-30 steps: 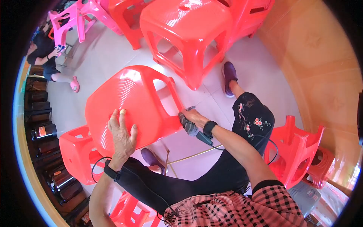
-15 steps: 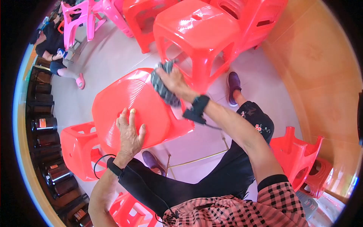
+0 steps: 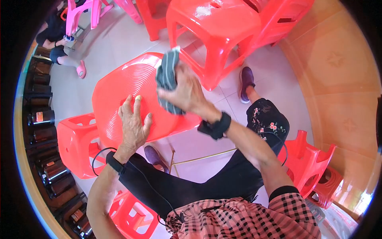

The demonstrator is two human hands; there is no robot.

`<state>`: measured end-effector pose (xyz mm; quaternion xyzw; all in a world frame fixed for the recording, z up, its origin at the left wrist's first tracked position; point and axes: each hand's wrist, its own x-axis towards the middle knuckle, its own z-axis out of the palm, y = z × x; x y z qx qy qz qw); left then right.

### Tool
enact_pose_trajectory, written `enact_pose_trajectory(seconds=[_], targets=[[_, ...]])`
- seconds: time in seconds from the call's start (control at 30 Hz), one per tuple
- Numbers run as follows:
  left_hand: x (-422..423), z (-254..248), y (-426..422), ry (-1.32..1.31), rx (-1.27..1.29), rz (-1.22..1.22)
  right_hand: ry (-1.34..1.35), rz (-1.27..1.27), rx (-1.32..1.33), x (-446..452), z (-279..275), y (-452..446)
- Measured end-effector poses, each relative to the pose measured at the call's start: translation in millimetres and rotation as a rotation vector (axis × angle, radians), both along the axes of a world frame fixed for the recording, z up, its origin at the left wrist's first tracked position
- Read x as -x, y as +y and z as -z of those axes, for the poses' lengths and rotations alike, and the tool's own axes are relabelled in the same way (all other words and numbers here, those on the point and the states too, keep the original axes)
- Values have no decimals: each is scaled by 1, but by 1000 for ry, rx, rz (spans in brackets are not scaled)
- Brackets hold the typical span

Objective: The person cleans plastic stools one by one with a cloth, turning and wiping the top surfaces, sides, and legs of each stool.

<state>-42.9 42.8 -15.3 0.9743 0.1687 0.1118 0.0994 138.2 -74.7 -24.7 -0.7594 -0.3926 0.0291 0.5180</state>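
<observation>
A red plastic stool point(image 3: 161, 127) with fine ring-shaped grooves on its seat is in front of me. My left hand point(image 3: 133, 125) rests on the seat, palm down, fingers spread, with something yellowish on one fingertip. In my right hand point(image 3: 188, 89) is a dark grey cloth point(image 3: 167, 73) with pale stripes, bunched up over the right part of the seat. The hand is slightly blurred. I cannot tell whether the cloth touches the seat. Both wrists wear black bands with cables.
Another red stool point(image 3: 215, 20) stands just beyond, with more stacked behind it. Red stools also stand at left point(image 3: 77, 145) and right point(image 3: 306, 163). Dark jars point(image 3: 41, 117) line the left wall. A seated person point(image 3: 57, 44) is at upper left. An orange-brown panel point(image 3: 330, 71) borders the right.
My right hand has shifted slightly down with the cloth, which is now bunched more upright. My left hand stays on the seat. The whole view has shifted a little.
</observation>
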Motion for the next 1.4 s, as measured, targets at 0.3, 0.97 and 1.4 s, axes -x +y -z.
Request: enact_pose_trajectory(seconds=[0.3,0.97,1.4], targets=[[-2,-3,-2,1,-20,-7,629,-70,-83,63,70,-87],[50,-17,15,200,-81,27,993,-470,119,69,116,-78],[65,-32,39,323,-179,274,907,-715,327,85,82,-93]])
